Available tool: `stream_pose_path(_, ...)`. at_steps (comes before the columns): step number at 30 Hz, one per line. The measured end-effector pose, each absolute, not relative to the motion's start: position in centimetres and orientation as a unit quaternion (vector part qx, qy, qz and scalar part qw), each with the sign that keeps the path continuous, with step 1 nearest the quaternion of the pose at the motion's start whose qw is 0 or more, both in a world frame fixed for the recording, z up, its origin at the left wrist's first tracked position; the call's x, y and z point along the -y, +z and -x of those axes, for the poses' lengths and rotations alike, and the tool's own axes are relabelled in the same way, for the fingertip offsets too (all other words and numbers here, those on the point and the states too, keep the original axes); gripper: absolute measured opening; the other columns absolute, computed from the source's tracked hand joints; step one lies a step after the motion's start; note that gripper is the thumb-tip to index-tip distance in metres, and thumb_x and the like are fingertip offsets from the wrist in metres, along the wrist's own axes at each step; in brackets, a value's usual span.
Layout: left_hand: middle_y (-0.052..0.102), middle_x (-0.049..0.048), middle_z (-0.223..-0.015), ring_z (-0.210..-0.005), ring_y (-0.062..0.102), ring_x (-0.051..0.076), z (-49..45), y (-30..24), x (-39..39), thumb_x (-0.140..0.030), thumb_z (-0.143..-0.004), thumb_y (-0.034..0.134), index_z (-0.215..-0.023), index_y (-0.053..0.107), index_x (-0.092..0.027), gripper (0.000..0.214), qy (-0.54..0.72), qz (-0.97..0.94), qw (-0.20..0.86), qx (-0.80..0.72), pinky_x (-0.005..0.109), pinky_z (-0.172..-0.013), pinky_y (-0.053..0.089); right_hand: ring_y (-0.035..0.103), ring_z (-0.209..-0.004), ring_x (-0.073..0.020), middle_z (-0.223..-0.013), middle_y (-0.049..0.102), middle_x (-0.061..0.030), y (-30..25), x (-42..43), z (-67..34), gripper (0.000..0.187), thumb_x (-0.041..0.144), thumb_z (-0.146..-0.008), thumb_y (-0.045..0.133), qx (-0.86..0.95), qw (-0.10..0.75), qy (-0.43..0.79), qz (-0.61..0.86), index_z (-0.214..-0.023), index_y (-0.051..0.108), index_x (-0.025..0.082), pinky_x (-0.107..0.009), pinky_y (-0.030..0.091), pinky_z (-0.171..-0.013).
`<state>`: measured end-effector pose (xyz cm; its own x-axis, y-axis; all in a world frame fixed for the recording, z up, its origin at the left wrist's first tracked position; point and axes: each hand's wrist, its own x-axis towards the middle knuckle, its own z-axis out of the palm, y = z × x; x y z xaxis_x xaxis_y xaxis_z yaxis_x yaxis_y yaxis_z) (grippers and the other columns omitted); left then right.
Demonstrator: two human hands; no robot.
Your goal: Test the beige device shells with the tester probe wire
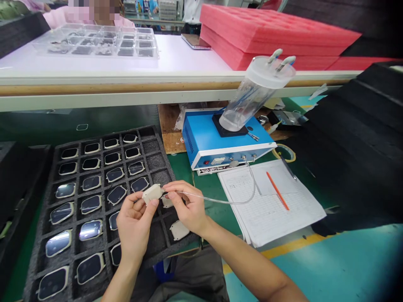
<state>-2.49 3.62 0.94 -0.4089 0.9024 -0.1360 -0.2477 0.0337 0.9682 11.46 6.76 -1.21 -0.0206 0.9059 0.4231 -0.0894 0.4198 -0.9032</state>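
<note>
My left hand (137,224) pinches a cream-coloured watch case (153,192) between thumb and fingers, above the foam tray. At the case's right side, my right hand (188,205) grips the end of a clear thin tube (220,201), its tip touching or very near the case. The tube runs in a loop to the front of a blue box-shaped machine (229,140). Below my hands lies a dark grey foam tray (154,245) with several watch cases in its compartments, most showing dark glass. Near my right wrist another cream case (179,230) rests in the tray.
On the machine stands a tilted clear cylinder (247,98). Papers (273,218) with an orange stick (277,191) and a pen lie at right, beside a tape roll (285,152). The shelf (176,58) holds red foam blocks (270,35), a phone and a clear divided box (103,41). A person sits opposite.
</note>
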Motion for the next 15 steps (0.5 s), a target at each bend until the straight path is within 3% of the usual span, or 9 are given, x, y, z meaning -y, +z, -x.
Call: stream_pose_path(15, 0.082, 0.0091, -0.098, -0.090, 0.078, 0.021, 2.45, 0.90, -3.66, -0.032, -0.067, 0.094, -0.098, 0.062, -0.018, 0.048, 0.623, -0.309, 0.456, -0.556, 0.028, -0.084, 0.061, 0.075, -0.093, -0.0197, -0.104, 0.077, -0.0080, -1.07, -6.76, -11.51, 0.015, 0.027, -0.098, 0.062, 0.586, 0.596, 0.410, 0.364, -0.100, 0.077, 0.025, -0.032, 0.066, -0.077)
